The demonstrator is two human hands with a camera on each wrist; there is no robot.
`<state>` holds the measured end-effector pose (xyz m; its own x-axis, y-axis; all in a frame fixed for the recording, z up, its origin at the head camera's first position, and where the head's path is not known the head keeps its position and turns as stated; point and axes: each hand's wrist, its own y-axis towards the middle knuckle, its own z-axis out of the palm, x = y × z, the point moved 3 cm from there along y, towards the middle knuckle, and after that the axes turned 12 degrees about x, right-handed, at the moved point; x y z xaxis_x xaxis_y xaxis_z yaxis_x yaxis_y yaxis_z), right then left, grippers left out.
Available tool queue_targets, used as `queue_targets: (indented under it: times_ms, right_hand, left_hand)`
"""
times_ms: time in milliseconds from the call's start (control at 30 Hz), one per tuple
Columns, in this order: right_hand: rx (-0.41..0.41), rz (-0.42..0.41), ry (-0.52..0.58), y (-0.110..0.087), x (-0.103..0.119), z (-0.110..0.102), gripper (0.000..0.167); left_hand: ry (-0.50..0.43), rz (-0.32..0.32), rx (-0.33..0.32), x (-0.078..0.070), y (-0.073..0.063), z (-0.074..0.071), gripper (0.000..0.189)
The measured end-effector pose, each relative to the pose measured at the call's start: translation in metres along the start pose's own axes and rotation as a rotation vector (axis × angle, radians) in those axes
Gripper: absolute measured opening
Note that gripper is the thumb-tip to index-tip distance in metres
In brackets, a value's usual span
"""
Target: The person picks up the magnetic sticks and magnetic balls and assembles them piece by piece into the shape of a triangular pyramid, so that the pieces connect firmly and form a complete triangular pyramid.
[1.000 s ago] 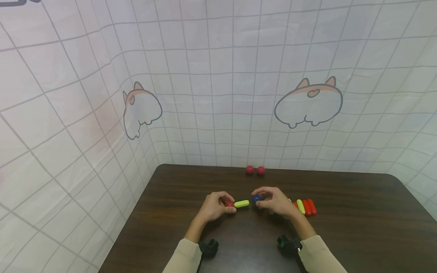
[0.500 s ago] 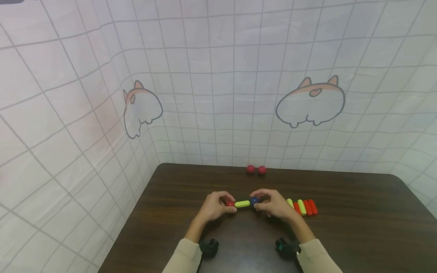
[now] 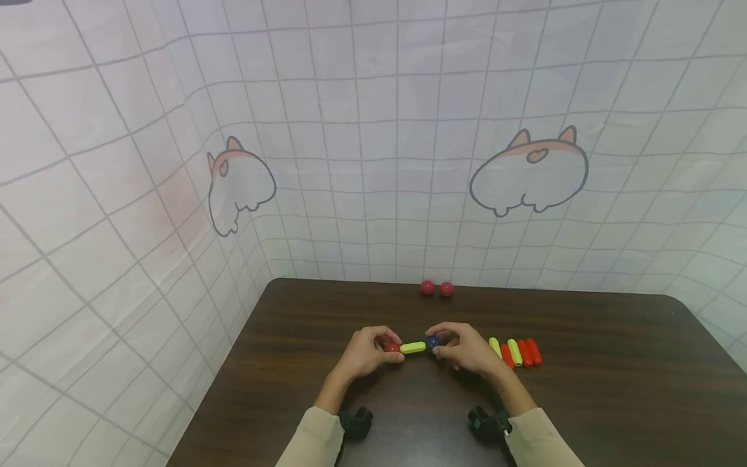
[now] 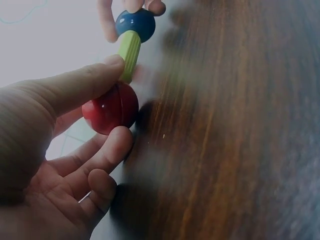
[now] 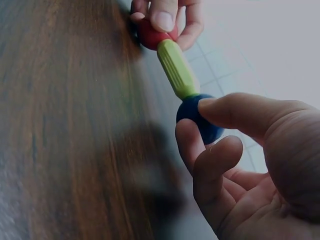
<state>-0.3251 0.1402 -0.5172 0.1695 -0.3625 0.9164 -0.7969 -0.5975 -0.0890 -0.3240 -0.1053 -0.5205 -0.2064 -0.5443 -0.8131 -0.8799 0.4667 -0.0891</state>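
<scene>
My left hand (image 3: 366, 353) pinches a red ball (image 4: 111, 109) between thumb and fingers, close over the dark table. From that ball a ribbed yellow-green stick (image 5: 177, 69) runs to a blue ball (image 5: 199, 119). The blue ball is pinched by thumb and fingers of my right hand (image 3: 465, 350). Ball, stick and ball form one line, the stick's ends meeting both balls in the wrist views. Part of each ball is covered by fingertips.
Just right of my right hand lies a row of yellow-green and red sticks (image 3: 525, 354) on the wooden table (image 3: 613, 389). Two red balls (image 3: 427, 288) sit at its far edge, before a white gridded cloth (image 3: 373, 194).
My right hand has moved slightly left with the blue ball, bringing it against the free end of the yellow-green stick. The left hand stays in nearly the same place.
</scene>
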Motion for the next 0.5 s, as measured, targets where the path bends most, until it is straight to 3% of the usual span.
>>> queue_targets:
  times_ms: [500]
  right_hand:
    - [-0.058,0.038,-0.04,0.0039,-0.0011,0.0021,0.034]
  left_hand:
    - [0.033,0.004,0.02,-0.0019,-0.0012,-0.0016,0.016]
